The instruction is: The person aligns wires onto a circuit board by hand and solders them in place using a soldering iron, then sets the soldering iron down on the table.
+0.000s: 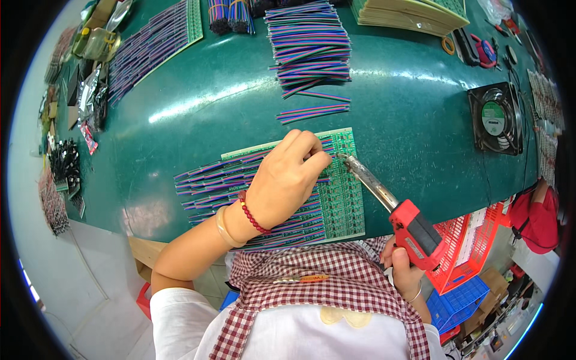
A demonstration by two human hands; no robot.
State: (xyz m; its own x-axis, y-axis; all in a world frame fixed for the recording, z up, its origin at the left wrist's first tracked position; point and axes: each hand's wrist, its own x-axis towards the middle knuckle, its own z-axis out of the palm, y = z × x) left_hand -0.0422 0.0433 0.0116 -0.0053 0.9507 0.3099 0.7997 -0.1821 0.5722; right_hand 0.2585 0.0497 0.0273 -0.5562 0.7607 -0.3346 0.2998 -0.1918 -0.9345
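Note:
A green circuit-board panel (348,204) lies on the table in front of me, with several rows of multicoloured ribbon wires (210,187) running off to its left. My left hand (288,174) reaches over these wires, its fingers pinched on a wire (327,144) near the panel's upper part; the fingertips are partly hidden. In my right hand (406,275) is a red and black soldering gun (414,234), gripped at its lower end. Its metal barrel slants up and left, and the tip is close to my left fingertips, at the panel's upper right area.
Beyond the panel lie a small bunch of wires (315,112) and a larger wire pile (309,45). A wired panel (194,24) is at far left, a panel stack (402,21) at the back. A black fan (495,117) stands right, above a red basket (447,258) and blue crate (459,305).

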